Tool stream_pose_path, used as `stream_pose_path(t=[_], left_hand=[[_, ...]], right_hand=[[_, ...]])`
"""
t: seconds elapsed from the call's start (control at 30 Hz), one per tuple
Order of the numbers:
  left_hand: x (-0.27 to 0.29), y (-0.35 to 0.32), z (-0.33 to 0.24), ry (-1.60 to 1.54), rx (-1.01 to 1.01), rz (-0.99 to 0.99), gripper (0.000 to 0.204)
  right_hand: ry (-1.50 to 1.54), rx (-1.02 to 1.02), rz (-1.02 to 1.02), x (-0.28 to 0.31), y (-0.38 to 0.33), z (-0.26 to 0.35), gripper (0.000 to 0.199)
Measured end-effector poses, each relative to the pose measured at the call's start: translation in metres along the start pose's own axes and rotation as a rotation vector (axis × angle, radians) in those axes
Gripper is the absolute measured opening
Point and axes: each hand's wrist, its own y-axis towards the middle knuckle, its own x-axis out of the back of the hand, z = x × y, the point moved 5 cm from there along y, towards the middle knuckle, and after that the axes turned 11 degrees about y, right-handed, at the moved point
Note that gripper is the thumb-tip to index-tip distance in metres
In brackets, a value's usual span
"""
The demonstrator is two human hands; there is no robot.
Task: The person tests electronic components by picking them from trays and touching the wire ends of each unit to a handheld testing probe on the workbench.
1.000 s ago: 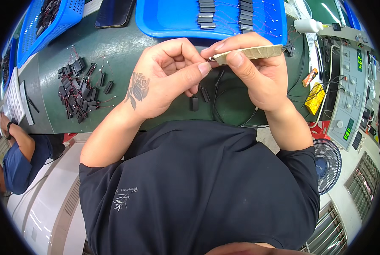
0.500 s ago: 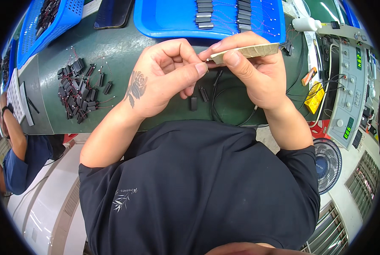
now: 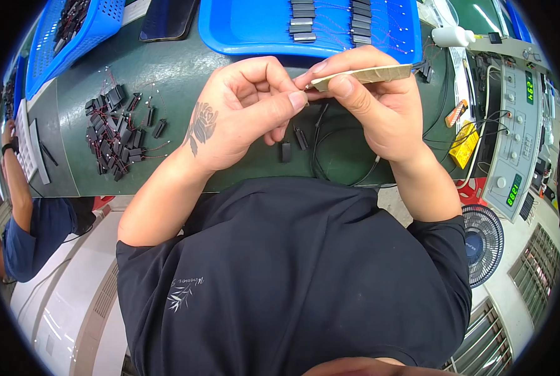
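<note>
Both my hands meet above the green bench, their fingertips nearly touching. My right hand point(image 3: 380, 106) grips a flat tool wrapped in wrinkled tan tape point(image 3: 374, 75), its narrow end toward my left fingertips. Thumb and forefinger of my left hand point(image 3: 248, 109) are pinched together at that end; whatever is between them is too small and covered to make out. Just below the hands lie two small black rectangular modules point(image 3: 285, 152). A loose pile of similar black modules with thin wires point(image 3: 117, 135) lies left of my left hand.
Rows of black modules lie in a blue tray point(image 3: 242, 44) at the far side. A blue basket point(image 3: 79, 44), a phone point(image 3: 165, 20), a white bottle point(image 3: 452, 36) and a bench power supply point(image 3: 512, 138) surround the work area. Black cable point(image 3: 317, 150) loops nearby. A co-worker's arm point(image 3: 18, 182) shows at left.
My hands hold almost the same pose, with only a slight shift. At the left, the co-worker's arm and body have moved a little.
</note>
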Motion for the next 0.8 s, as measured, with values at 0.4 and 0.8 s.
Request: stream_pose_path(t=[0.4, 0.8], left_hand=[[0.001, -0.002, -0.011, 0.244, -0.252, -0.044, 0.006], [0.003, -0.051, -0.032, 0.857, -0.410, -0.297, 0.006]], right_hand=[[-0.031, 0.192, 0.104, -0.002, 0.002, 0.005, 0.012], [-0.195, 0.122, 0.268, -0.006, 0.000, 0.014, 0.009]])
